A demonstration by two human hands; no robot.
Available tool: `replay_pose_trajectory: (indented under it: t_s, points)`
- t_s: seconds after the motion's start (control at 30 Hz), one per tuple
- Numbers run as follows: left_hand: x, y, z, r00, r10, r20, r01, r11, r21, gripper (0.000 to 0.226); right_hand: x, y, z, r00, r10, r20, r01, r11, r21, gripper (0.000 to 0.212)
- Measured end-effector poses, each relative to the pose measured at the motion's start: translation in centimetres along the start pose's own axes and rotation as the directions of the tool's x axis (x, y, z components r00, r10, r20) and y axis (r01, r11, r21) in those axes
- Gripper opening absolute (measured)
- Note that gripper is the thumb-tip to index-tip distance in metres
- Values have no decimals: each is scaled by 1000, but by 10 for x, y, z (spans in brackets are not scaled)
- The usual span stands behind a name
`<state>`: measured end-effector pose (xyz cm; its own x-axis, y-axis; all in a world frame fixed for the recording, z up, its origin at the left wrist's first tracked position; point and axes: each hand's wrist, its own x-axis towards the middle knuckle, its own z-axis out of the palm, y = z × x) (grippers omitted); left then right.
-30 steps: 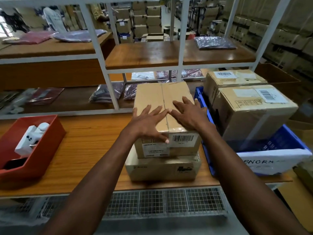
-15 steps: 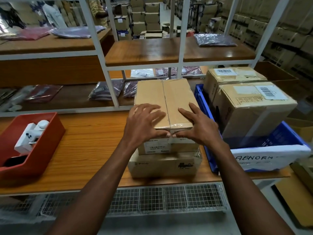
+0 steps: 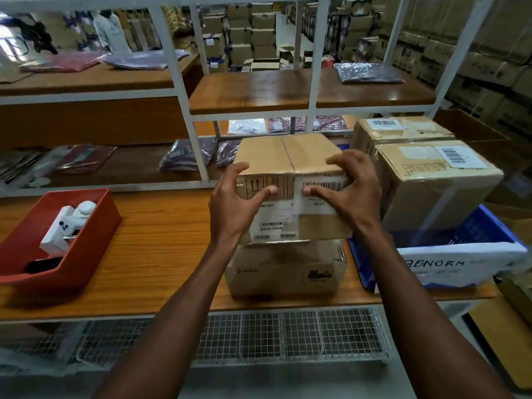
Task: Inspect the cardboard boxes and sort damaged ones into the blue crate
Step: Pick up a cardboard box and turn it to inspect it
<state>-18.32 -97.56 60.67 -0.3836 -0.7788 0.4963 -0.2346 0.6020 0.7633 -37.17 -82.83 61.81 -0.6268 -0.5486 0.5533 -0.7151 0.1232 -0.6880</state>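
A taped cardboard box [image 3: 288, 156] sits on top of a flatter box [image 3: 285, 269] at the middle of the wooden table. My left hand [image 3: 236, 203] grips its front left corner, thumb across the front face. My right hand [image 3: 351, 191] grips the front right corner, fingers curled over the top edge. The upper box's front face with labels and a barcode is tipped toward me. To the right stands the blue crate [image 3: 489, 231] with a white paper sign reading "ABNORM". It holds two cardboard boxes, a near one [image 3: 437, 180] and a far one [image 3: 403, 128].
A red bin [image 3: 95, 226] with a white device sits at the table's left. White shelf posts [image 3: 184, 110] rise behind the boxes, with bagged garments on the shelves. Brown cartons stand right of the crate. A wire mesh rack runs below the table edge.
My hands slid from flat on the top of the upper box to its front corners and took hold. The box's near end has tipped so its front face shows more.
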Motion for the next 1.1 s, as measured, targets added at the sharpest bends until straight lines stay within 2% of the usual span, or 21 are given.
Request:
replay_pose_trajectory:
  t_s: [0.07,0.17,0.23,0.3,0.47,0.53,0.63,0.67,0.73,0.8,0.9,0.97,1.03,1.1]
  points:
    - [5,3,-5,1000,-13,-17,12,1000,-21,70,3,-5,-3,992,49,-118,-41,997,70,89]
    - [10,8,-13,999,-1,-38,-1,999,-42,67,2,-9,-9,987,124,-105,-102,976,190,120]
    - [14,10,-12,999,7,-45,-9,999,-48,67,2,-11,-9,992,115,-54,-104,979,177,118]
    - [18,14,-11,999,-16,-51,13,998,-63,73,2,-15,-6,990,115,-85,-101,983,154,112]
    - [27,20,-11,996,-82,-24,76,982,-175,106,13,-29,-2,969,158,-188,-129,979,158,124]
    - [27,18,-13,997,-34,66,46,980,-192,125,20,-27,-2,961,197,-196,-162,970,181,124]
    - [20,17,-16,976,82,203,-60,992,-112,157,26,-27,-5,952,228,-204,-178,955,235,114]
    - [18,17,-16,965,124,231,-107,990,-88,160,28,-26,-6,952,225,-208,-175,956,235,109]
    - [16,20,-16,955,170,245,-165,985,-42,146,31,-23,-5,956,205,-210,-165,967,193,98]
    - [15,23,-16,962,152,225,-154,988,-6,123,35,-25,-6,966,167,-198,-140,979,145,85]
    - [20,23,-19,976,132,172,-132,991,-13,111,39,-29,-13,995,23,-96,-15,997,81,60]
    - [27,23,-23,982,112,150,-108,994,-33,108,39,-39,-24,994,-78,83,76,997,24,54]
    - [35,25,-27,985,86,149,-80,996,-46,106,38,-49,-36,948,-149,280,165,986,-33,66]
    - [42,30,-30,984,85,156,-79,996,-44,103,37,-53,-43,896,-197,399,268,955,-130,83]
